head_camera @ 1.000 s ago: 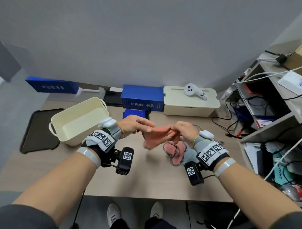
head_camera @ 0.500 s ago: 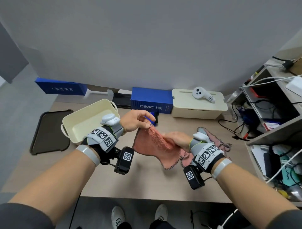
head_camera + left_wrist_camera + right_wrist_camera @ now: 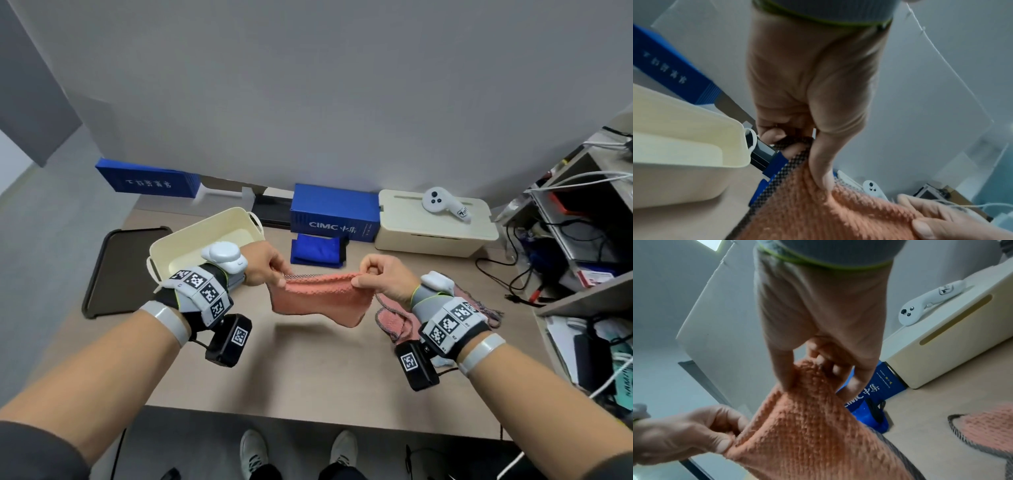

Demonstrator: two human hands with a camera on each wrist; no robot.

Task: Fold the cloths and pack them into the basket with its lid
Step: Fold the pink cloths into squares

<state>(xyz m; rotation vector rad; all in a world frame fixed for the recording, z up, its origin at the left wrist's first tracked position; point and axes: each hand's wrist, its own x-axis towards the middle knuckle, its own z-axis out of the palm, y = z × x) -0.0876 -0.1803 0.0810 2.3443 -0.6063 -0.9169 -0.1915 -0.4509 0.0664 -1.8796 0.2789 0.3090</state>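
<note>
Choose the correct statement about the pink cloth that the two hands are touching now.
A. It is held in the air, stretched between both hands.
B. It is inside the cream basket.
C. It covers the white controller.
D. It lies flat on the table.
A. The left hand and the right hand each pinch an upper corner of the pink cloth, which hangs above the table; the cream basket holds no cloth.
</note>
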